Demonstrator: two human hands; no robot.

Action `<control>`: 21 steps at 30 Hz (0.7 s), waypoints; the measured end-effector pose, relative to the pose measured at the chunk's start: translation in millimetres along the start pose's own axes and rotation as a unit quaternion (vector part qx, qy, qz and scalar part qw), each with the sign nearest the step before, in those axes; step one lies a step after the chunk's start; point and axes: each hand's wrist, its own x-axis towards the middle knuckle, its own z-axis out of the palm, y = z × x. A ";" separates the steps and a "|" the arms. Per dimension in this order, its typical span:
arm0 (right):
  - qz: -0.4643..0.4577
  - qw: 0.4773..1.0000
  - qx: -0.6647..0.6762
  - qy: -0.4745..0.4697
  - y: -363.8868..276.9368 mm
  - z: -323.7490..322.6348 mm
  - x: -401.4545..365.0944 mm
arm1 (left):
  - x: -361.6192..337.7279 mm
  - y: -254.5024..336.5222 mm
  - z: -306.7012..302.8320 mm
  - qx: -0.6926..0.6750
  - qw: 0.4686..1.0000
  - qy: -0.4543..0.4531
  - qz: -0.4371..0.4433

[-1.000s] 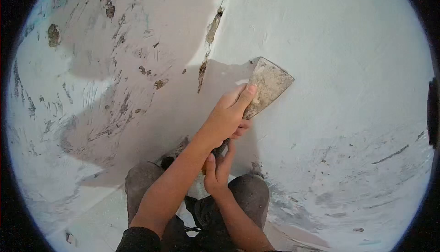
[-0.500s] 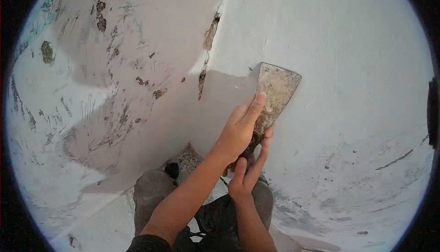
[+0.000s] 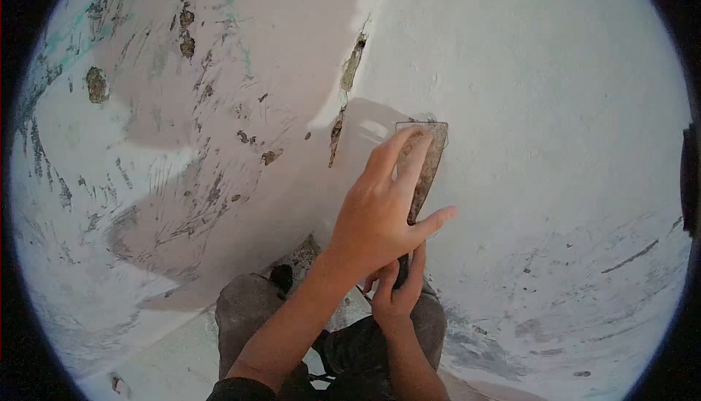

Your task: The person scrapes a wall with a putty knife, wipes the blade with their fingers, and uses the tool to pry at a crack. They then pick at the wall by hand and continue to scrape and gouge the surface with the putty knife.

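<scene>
A worn scraper (image 3: 431,170) with a wide, plaster-smeared metal blade points up at the pale wall. Its far edge meets or nearly meets the wall by a small rough patch (image 3: 422,118). My right hand (image 3: 396,295) is closed around the dark handle, low down near my knees. Over the blade lies my left hand (image 3: 380,207), back upward, with fingers stretched along the metal and the thumb sticking out to the right. Those fingers hide much of the blade's left side.
The wall corner has a deep crack (image 3: 353,65) with crumbling plaster. On the left, the pinkish wall (image 3: 292,43) is scuffed and pitted with holes. My bent knees (image 3: 248,306) are close below, near a grey dusty object (image 3: 299,255). Dark scuffs (image 3: 540,313) mark the lower right wall.
My left hand has loosened from its hold at the scraper's neck and spread over the blade. The blade has turned and shifted left, its edge slightly lower in view.
</scene>
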 end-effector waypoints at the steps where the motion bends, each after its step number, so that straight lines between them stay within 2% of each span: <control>1: 0.000 1.000 0.000 0.000 -1.3 -1.9 1.7 | -1.4 -0.2 2.1 0.000 1.000 0.000 0.000; 3: -0.035 0.999 0.009 -0.014 -5.1 -6.4 7.4 | -3.9 -3.6 6.6 0.046 0.999 0.012 0.006; 7: -0.040 0.996 0.076 0.004 -0.8 -11.6 10.1 | -4.8 -5.9 4.7 0.024 0.999 -0.009 -0.021; 11: 0.008 0.987 0.160 0.012 -12.5 -13.9 12.7 | -5.1 -4.7 7.4 0.040 0.999 0.001 -0.022; 16: 0.087 0.965 0.245 -0.029 -27.5 -23.8 10.7 | -4.5 -2.1 9.8 0.084 0.996 0.019 0.002; 21: 0.127 0.941 0.311 -0.035 -57.1 -32.5 12.6 | -1.7 4.3 3.5 0.072 0.997 0.004 -0.039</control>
